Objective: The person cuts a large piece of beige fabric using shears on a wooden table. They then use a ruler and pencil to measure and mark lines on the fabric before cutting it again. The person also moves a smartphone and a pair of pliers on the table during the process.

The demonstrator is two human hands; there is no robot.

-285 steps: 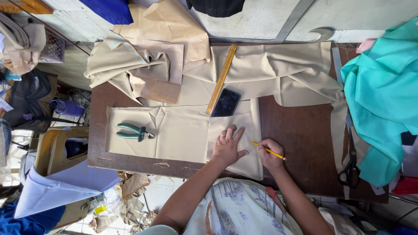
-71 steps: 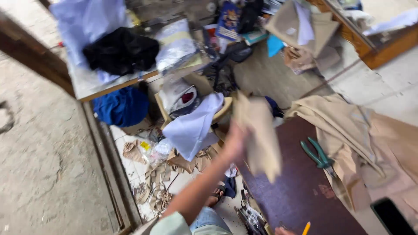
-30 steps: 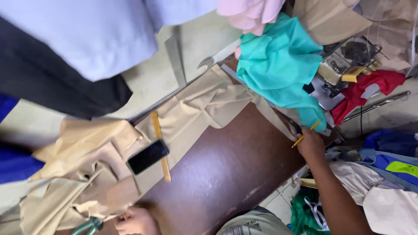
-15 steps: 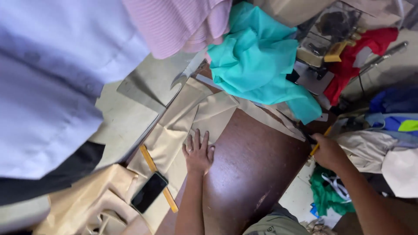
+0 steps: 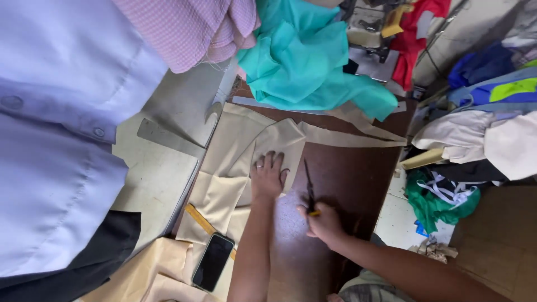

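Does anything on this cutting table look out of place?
A phone lies on the beige cloth beside the yellow ruler, near the left hand. The teal fabric is heaped untidily at the table's far edge.

Soft daylight is falling evenly, casting faint shadows under the left hand (image 5: 267,178) and right hand (image 5: 324,223); hanging shirts (image 5: 67,112) left of them are looking blurred and stretched.

Beige cloth (image 5: 235,162), teal fabric (image 5: 302,61)
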